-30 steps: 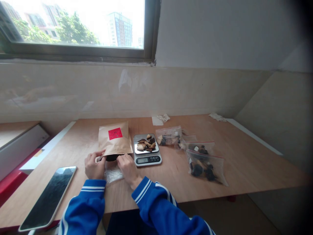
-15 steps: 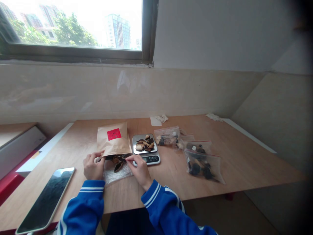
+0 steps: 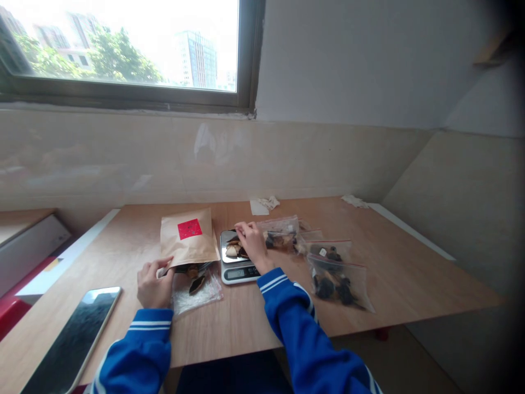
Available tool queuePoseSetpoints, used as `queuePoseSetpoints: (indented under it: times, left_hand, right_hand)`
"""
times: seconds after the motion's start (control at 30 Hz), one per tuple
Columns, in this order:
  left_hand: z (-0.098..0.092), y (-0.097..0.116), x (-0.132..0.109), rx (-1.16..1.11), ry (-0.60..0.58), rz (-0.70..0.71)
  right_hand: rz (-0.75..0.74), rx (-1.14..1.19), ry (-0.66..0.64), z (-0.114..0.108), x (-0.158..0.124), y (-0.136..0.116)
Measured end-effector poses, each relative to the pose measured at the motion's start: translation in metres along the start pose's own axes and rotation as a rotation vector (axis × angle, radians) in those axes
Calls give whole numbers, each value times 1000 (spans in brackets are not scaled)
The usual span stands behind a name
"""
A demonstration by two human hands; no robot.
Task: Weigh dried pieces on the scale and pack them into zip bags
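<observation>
My left hand pinches the lower left corner of a brown paper pouch with a red label, lying on the wooden table. Dark dried pieces lie at the pouch's mouth on a clear plastic bag. My right hand reaches over the small digital scale, fingers curled down on the dried pieces on its tray. What the fingers hold is hidden.
Three clear zip bags of dark dried pieces lie right of the scale. A phone lies face up at the near left. Crumpled paper sits by the far wall. A red and white ledge borders the left.
My right hand left the pouch's mouth, moved right and forward over the scale's tray. Dried pieces now lie on the clear bag. My left hand stayed on the pouch.
</observation>
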State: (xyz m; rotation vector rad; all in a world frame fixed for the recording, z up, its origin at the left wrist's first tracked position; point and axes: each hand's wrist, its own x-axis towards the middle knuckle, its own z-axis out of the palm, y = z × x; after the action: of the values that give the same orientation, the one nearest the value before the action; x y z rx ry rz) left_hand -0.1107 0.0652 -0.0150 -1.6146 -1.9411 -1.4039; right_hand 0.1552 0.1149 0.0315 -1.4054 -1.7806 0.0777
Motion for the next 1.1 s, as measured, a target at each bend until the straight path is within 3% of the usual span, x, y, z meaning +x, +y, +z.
queuePoseSetpoints:
  times: [0.13,0.33,0.43,0.57,0.73,1.1]
  left_hand:
    - [0,0,0,-2,0,-12]
    - [1,-3,-2,-6,-9,25]
    - [1,-4,-2,7,-8,47]
    - [0,-2,-2,8,-5,25]
    - [-1,0,-2,0,-9,13]
    - [-2,2,-2,4,-12,2]
  right_hand:
    - [-20,-128,-138,10,4,-4]
    - [-104,149,-55,5,-37,-44]
    - [-298,286,-233,14,-60,-73]
    - [-411,146,-383,40,-79,-95]
    - [-368,31,-391,59,-86,-93]
    - [-376,94,-384,56,-88,-86]
